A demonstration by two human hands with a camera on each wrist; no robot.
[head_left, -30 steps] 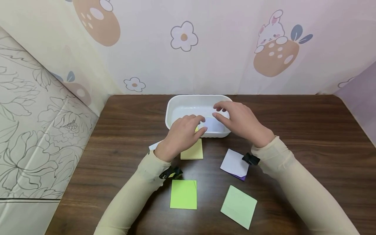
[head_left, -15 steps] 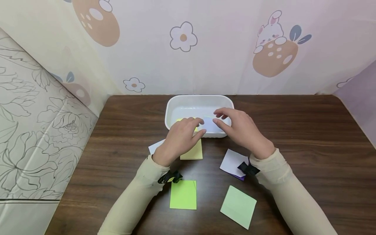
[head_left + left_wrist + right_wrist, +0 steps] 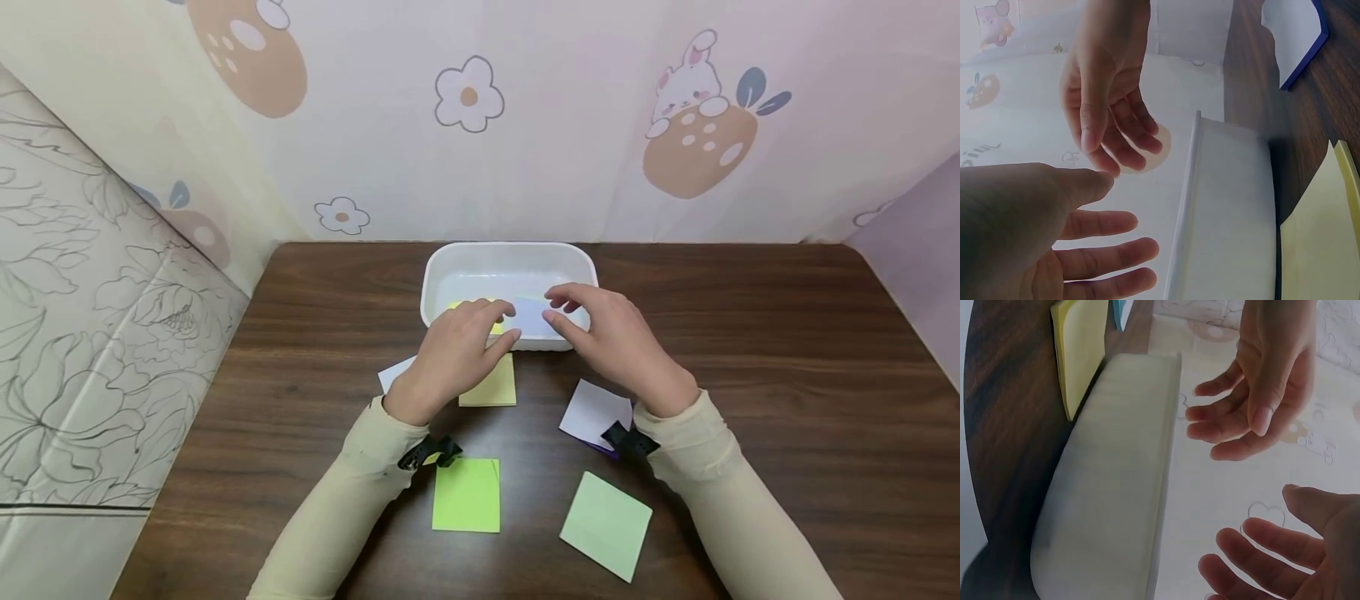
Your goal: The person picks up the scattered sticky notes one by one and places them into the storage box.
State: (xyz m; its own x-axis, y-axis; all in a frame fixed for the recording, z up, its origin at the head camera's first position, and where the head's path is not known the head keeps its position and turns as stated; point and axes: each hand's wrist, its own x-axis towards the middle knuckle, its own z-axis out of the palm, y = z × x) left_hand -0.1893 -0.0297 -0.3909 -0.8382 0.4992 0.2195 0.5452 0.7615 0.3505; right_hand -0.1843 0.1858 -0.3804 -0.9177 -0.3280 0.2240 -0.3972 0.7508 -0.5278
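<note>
On the dark brown wood-grain table [image 3: 300, 375], at left, a white paper piece [image 3: 395, 372] lies partly hidden beneath the left hand [image 3: 459, 350]. That hand hovers over the near rim of a white rectangular tub with rounded corners [image 3: 495, 265], its fingers gently bent and set well apart from the thumb. Nearer the person lies a bright lime-green square paper pad [image 3: 466, 496]; a pale yellow square paper pad [image 3: 495, 387] sits just before the tub. Inside it are a bright yellow paper [image 3: 497, 327] and, right of that, a pale blue paper [image 3: 532, 318]. Next come a white square pad with a purple edge [image 3: 592, 410] and, nearer, a pale green square paper pad [image 3: 606, 527]. The right hand [image 3: 613, 337] hovers over the tub's right side, curved fingers spread from its thumb.
</note>
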